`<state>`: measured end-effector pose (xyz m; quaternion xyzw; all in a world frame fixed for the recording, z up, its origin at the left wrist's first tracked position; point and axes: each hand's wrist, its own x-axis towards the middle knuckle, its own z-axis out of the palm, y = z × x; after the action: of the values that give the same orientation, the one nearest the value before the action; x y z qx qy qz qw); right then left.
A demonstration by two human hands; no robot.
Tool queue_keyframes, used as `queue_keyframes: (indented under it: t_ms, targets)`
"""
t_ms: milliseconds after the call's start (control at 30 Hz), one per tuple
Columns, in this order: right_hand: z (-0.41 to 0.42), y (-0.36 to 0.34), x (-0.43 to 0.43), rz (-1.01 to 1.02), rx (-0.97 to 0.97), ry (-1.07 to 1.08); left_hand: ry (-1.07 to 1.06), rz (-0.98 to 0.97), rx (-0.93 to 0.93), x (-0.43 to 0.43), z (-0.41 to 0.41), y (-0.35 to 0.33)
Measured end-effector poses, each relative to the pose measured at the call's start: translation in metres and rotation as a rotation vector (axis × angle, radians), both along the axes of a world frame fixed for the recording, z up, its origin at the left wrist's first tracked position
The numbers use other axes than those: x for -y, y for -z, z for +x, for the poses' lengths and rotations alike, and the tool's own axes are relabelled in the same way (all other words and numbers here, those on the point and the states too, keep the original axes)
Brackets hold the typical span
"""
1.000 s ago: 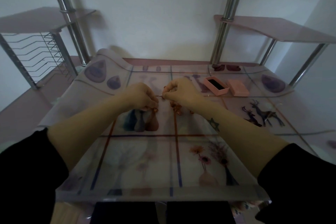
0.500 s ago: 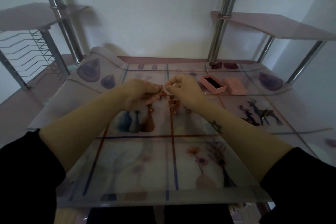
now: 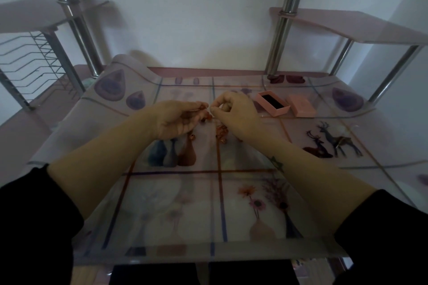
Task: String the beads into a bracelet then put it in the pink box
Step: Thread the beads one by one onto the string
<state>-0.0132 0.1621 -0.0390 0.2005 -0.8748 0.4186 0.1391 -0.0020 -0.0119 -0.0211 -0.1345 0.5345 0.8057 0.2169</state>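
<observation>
My left hand and my right hand meet above the middle of the desk, fingertips almost touching. Between them hang a few small reddish beads on a thin string that is too fine to see clearly. My left hand pinches the beaded end; my right hand pinches the string just to the right of it. Loose reddish beads lie on the mat under my right hand. The pink box stands open with a dark inside, to the right of my right hand.
The box's pink lid lies just right of the box. A clear plastic mat with printed vases, flowers and deer covers the desk. Metal posts and raised side shelves stand at the back; a wire rack is at left.
My left hand has loosened from a tight fist, its fingers now stretched toward the right hand. Both hands stay together at the same spot; the beads between them show more.
</observation>
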Motion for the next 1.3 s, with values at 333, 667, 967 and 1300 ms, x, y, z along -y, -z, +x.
queue_keyframes:
  t_ms: [333,667,967,1300]
  targets:
    - [-0.002,0.006,0.004,-0.011,-0.033,0.021,-0.035,0.06,0.0,0.001,-0.002,0.005]
    - [-0.005,0.01,0.007,-0.019,-0.058,0.015,-0.061,0.041,-0.008,0.001,-0.003,0.008]
    - [-0.007,0.011,0.007,-0.004,-0.084,0.008,-0.073,0.041,-0.009,-0.003,0.0,0.005]
    - [-0.007,0.013,0.008,0.017,-0.068,0.034,-0.052,0.04,-0.017,-0.004,0.003,0.004]
